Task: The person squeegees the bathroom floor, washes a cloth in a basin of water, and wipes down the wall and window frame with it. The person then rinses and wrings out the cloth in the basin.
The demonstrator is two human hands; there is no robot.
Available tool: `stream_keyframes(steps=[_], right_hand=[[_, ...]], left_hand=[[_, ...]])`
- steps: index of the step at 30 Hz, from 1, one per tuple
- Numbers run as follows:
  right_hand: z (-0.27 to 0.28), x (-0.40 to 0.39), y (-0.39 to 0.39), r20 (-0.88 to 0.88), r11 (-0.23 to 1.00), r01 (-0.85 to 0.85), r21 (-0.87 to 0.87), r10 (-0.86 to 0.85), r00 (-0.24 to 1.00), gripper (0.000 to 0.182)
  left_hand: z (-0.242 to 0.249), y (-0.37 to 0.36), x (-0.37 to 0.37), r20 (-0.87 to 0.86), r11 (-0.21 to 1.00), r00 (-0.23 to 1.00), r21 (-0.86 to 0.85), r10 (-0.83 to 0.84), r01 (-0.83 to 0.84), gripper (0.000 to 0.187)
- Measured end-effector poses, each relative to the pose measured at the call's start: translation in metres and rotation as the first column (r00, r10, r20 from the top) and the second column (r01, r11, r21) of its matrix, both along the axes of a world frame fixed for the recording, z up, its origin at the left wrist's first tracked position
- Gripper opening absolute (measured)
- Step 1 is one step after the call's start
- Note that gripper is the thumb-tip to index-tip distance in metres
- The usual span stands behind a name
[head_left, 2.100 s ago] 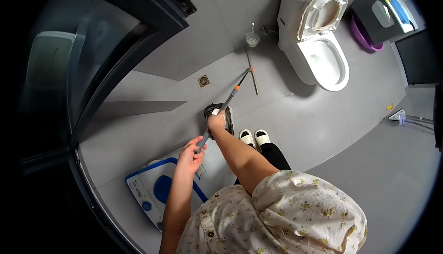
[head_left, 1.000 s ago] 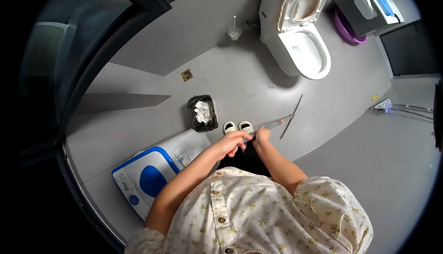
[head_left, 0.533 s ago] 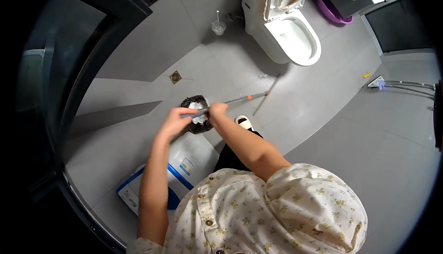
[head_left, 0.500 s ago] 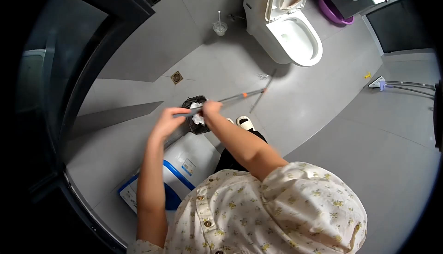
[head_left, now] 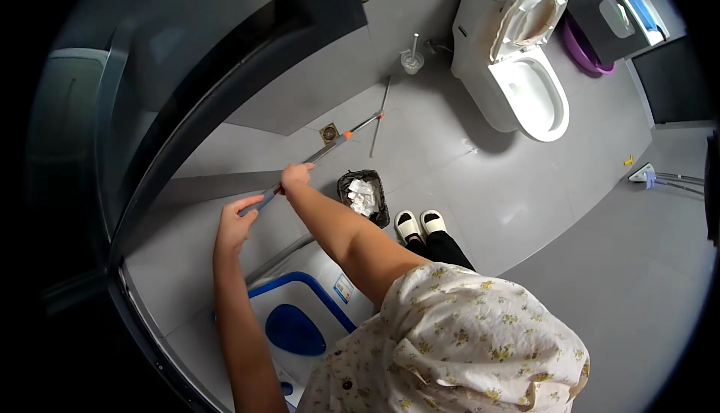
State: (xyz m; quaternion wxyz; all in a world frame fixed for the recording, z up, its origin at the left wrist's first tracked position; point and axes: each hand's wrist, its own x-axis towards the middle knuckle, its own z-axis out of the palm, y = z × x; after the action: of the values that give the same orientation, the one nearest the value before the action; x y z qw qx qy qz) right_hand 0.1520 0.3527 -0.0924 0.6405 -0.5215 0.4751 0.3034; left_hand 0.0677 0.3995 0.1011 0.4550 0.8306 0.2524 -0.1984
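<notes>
The person's left hand (head_left: pixel 234 225) is curled around the near end of a long grey squeegee pole with orange collars (head_left: pixel 315 154), and the right hand (head_left: pixel 295 177) is closed around the same pole a little farther along. The pole slants out over the grey tiled floor (head_left: pixel 480 203), its thin blade (head_left: pixel 379 117) lying near the square brass floor drain (head_left: pixel 329 132). A small black waste bin full of white paper (head_left: pixel 363 195) stands just beside the person's white slippers (head_left: pixel 418 224). A white toilet with raised seat (head_left: pixel 517 60) stands at the floor's far edge, with a toilet brush in a clear holder (head_left: pixel 411 57) beside it.
</notes>
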Motion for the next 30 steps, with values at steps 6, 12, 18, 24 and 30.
stream_keyframes(steps=[6,12,18,24,30], right_hand=[[-0.003,-0.01,0.015,0.103,0.965,0.064,0.255,-0.093,0.99,0.026],[0.032,-0.032,-0.059,0.197,0.846,0.07,0.528,-0.203,0.959,0.023],[0.046,-0.056,-0.158,0.037,0.66,0.116,0.742,-0.213,0.976,0.023],[0.033,-0.073,-0.264,0.134,0.814,0.138,0.564,-0.255,0.958,0.014],[0.044,-0.11,-0.358,0.165,0.956,0.256,0.144,-0.278,0.946,0.019]], left_hand=[[-0.005,0.016,-0.016,0.208,0.979,0.96,0.12,-0.186,0.164,0.035],[0.054,-0.071,-0.016,0.095,0.865,0.914,0.375,-0.394,0.334,0.03],[0.074,-0.142,-0.038,0.186,0.771,0.805,0.47,-0.563,0.43,0.023],[0.054,-0.216,-0.04,0.25,0.776,0.748,0.357,-0.615,0.52,0.022],[0.033,-0.29,-0.069,0.14,0.859,0.848,0.067,-0.512,0.507,0.024]])
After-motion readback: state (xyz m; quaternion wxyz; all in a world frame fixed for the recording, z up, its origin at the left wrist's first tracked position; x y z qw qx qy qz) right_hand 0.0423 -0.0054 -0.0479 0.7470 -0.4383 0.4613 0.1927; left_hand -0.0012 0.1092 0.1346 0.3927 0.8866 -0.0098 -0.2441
